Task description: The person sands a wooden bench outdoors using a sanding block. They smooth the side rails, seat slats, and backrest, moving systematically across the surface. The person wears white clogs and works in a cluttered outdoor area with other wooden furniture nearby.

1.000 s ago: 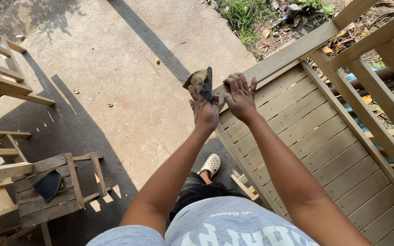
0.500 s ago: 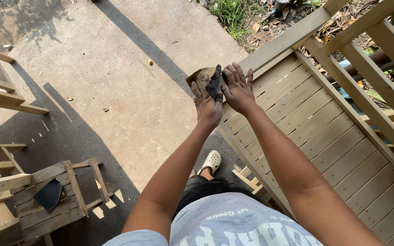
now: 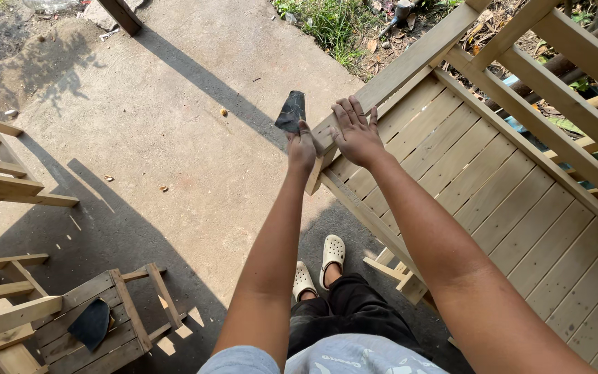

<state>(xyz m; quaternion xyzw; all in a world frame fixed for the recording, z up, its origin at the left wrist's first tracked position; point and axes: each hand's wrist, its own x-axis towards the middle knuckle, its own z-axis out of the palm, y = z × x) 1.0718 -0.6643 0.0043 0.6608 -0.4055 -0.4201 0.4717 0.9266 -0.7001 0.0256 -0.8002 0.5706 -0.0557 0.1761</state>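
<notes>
The left hand [image 3: 302,149] was closed around a dark sheet of sandpaper [image 3: 291,111], and it held the sheet against the corner of the wooden frame [image 3: 396,66]. Most of the sandpaper stood up above the fingers, past the end of the rail. The right hand [image 3: 356,131] lay open and flat on the slats [image 3: 479,187] just beside that corner, with the fingers spread, holding nothing, only pressing the piece down.

The frame was tilted, resting on its legs [image 3: 399,273] near the person's white clogs [image 3: 320,266] on the concrete floor [image 3: 174,138].

The step in hand looked like sanding the corner edge. To do it well, I think the sheet should be folded around the edge so that more of it touches the wood, because now only the lower part seemed to be in contact. The strokes should go along the grain of the rail, with light and even pressure. The right hand should press firmly, since the tilted frame could slip on the floor. Fingers close to the sharp corner could catch splinters.

To the left a small crate [image 3: 98,325] held another dark sheet [image 3: 91,322], well apart from the hands.
</notes>
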